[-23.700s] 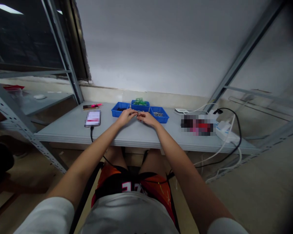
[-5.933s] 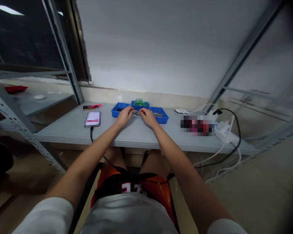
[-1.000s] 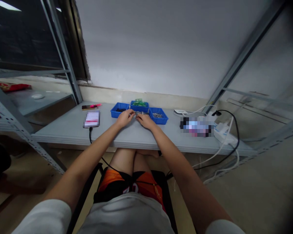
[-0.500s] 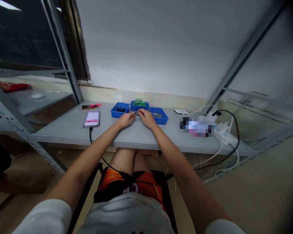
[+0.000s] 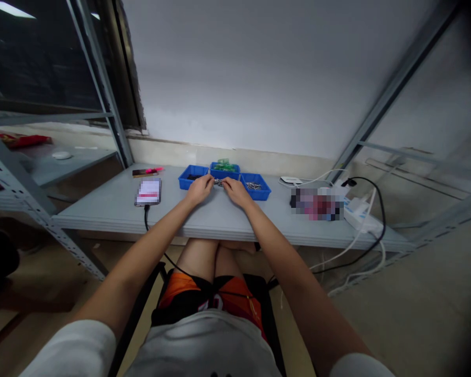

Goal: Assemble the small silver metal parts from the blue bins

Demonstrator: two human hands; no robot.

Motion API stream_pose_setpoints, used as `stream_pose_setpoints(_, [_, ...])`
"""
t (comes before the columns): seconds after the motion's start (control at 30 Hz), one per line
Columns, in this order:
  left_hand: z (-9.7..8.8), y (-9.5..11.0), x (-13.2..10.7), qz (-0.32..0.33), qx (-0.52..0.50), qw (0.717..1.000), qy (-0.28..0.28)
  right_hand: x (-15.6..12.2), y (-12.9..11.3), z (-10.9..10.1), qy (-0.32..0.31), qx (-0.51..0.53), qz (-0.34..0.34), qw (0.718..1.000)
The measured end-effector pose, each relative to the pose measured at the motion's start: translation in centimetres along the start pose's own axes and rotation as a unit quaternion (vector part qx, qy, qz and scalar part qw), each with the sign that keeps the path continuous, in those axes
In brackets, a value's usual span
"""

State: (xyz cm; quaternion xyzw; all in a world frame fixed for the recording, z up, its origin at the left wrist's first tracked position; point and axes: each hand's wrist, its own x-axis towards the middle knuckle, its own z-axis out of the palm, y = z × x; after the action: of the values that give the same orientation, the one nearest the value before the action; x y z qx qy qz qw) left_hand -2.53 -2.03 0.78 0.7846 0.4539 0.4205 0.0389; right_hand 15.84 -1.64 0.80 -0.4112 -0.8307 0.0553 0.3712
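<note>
My left hand [image 5: 200,189] is closed in a pinch at the front of the left blue bin [image 5: 185,184], which holds small dark pieces. Facing it, my right hand [image 5: 235,191] is pinched too, beside the right blue bin [image 5: 262,196] of small silvery metal pieces. Between my fingertips shows a cluster of shiny metal pieces [image 5: 218,182]; whether they lie on the table or are held is unclear. Anything in either pinch is too small to name. Behind, a third blue bin [image 5: 235,176] carries green pieces [image 5: 223,165].
On the grey tabletop [image 5: 105,207], a phone [image 5: 148,191] on a black cable lies at left, with a pink item [image 5: 153,170] behind it. A blurred-out object [image 5: 316,204] and a white power strip [image 5: 361,214] with trailing cables are at right. Metal shelf posts flank the table.
My left hand has moved slightly up and away from me, its fingers now nearer the front of the left bin. My right hand has barely shifted.
</note>
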Motion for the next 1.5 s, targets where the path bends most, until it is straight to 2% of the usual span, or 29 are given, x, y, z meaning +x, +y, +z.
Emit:
stream_pose_setpoints(0.3, [0.0,0.0,0.0,0.007,-0.025,1.000,0.010,-0.1,-0.3,-0.1,-0.028,-0.008,0.017,0.999])
stream_pose_setpoints(0.53, [0.1,-0.2,0.1,0.003,-0.020,1.000,0.012,0.0,-0.1,-0.1,0.028,0.042,0.022,0.998])
stream_pose_setpoints(1.1, [0.5,-0.6,0.2,0.011,-0.021,1.000,-0.014,0.2,0.8,0.1,0.031,0.004,-0.002,1.000])
stream_pose_setpoints(1.5, [0.3,-0.4,0.1,0.019,-0.024,0.999,-0.027,0.1,0.5,0.0,0.037,0.003,0.031,0.999])
